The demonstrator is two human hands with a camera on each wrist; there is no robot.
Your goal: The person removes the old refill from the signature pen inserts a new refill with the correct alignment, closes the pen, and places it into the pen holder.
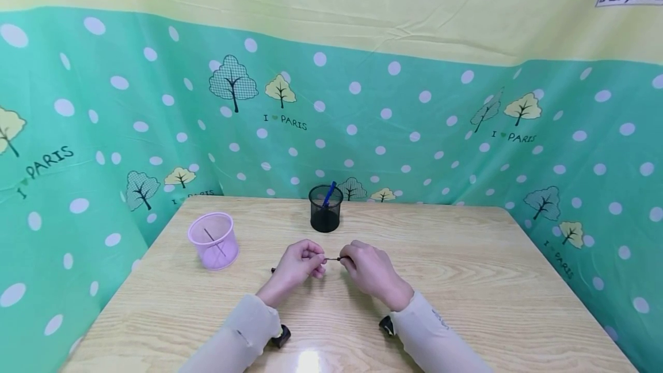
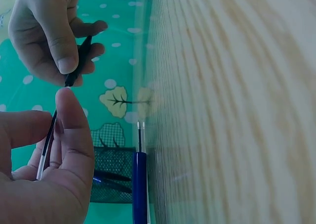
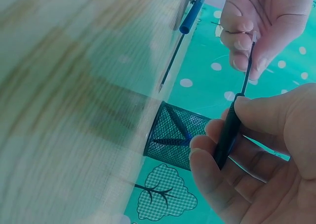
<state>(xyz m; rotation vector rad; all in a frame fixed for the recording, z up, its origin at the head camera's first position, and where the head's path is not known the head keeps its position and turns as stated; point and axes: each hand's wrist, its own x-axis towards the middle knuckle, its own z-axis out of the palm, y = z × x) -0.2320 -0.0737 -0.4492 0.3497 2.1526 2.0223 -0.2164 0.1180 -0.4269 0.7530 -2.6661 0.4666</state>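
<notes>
Between thumb and fingers, my left hand [image 1: 302, 262] pinches a thin pen refill [image 2: 48, 147] with dark ink and a clear tail end. My right hand [image 1: 370, 266] grips a black pen barrel [image 3: 228, 135], thumb along its side. Refill and barrel line up end to end, the refill's far end right at the barrel's opening. Both hands are in front of me over the middle of the table. Close by on the table lies a blue pen barrel [image 3: 194, 10] with a refill [image 3: 173, 58] sticking out of it, mostly hidden behind my left hand in the head view.
A black mesh pen cup [image 1: 325, 220] holding a blue pen [image 1: 329, 193] stands at the back of the wooden table [image 1: 466, 281]. To the left is a purple basket [image 1: 214, 255] with a thin dark stick inside. A patterned curtain [image 1: 362, 148] hangs behind the table.
</notes>
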